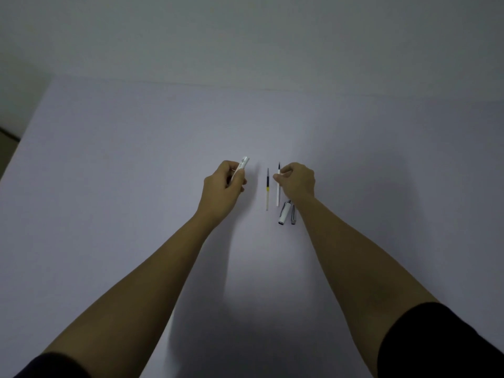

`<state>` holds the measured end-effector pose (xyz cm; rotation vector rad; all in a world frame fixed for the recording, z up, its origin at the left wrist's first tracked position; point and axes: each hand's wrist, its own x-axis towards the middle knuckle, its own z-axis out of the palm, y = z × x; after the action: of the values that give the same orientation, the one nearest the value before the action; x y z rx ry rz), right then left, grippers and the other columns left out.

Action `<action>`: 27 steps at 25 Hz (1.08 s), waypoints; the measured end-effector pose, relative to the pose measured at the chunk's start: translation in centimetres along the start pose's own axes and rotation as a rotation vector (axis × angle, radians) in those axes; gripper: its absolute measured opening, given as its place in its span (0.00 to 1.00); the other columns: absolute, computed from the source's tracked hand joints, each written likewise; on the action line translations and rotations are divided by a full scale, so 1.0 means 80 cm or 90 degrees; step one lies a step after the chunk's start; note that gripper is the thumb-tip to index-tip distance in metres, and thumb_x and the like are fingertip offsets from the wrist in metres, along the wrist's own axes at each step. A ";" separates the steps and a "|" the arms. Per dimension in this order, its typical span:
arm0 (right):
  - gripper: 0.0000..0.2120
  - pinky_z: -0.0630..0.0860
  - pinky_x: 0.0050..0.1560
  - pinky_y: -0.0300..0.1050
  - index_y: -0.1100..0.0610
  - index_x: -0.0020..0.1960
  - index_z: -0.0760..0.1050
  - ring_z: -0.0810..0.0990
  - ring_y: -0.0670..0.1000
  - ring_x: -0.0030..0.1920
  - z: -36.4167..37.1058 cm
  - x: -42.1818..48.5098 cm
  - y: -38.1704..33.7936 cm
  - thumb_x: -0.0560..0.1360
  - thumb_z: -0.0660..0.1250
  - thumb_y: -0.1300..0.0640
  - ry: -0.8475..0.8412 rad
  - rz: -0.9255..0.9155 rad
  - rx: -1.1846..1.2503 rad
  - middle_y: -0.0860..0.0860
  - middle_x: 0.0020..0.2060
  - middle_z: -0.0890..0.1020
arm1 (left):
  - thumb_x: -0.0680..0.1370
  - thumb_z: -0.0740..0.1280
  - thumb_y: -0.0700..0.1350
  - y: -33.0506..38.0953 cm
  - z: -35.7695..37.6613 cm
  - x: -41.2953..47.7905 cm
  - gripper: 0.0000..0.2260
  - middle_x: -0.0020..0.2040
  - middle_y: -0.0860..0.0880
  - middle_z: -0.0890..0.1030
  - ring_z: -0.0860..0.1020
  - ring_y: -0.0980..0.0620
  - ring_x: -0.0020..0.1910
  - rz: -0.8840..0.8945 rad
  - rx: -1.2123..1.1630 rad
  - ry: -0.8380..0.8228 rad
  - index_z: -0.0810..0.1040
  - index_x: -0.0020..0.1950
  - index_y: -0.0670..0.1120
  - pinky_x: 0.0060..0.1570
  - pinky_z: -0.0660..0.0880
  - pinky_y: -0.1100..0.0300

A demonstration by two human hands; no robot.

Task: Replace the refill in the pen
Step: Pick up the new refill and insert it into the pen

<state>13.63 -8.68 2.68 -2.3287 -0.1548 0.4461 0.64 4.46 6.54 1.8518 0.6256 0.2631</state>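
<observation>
My left hand [224,184] is closed around a white pen barrel [242,165], whose end sticks out above the fingers. My right hand [297,181] pinches a thin white refill [278,194] with a dark tip pointing away from me. A second refill [267,190], dark at the far end with a yellow band and a pale near end, lies on the table between my hands. Just under my right wrist lies a white pen part with a metal clip [284,214], and a slim grey piece [293,216] rests beside it.
Everything sits on a wide pale table [136,159] that meets a plain wall at the back. The table's left edge runs diagonally at the far left, with dark floor beyond it.
</observation>
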 end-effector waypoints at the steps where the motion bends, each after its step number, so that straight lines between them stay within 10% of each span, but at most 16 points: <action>1: 0.11 0.73 0.49 0.43 0.64 0.50 0.78 0.81 0.57 0.50 0.005 0.001 0.001 0.71 0.72 0.58 -0.001 -0.001 -0.017 0.60 0.48 0.83 | 0.79 0.59 0.49 -0.001 0.000 0.005 0.05 0.39 0.55 0.80 0.78 0.65 0.33 0.000 0.001 0.000 0.73 0.49 0.51 0.40 0.77 0.63; 27: 0.08 0.72 0.42 0.42 0.66 0.51 0.78 0.82 0.58 0.49 0.039 -0.016 -0.048 0.75 0.65 0.65 -0.014 0.014 -0.187 0.62 0.49 0.83 | 0.79 0.59 0.49 -0.011 -0.028 0.010 0.05 0.39 0.53 0.80 0.79 0.59 0.36 -0.028 0.020 0.027 0.73 0.50 0.50 0.38 0.74 0.66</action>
<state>11.40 -4.17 3.67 -2.6162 -0.2180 0.4874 0.01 6.89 6.41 1.8648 0.7026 0.2647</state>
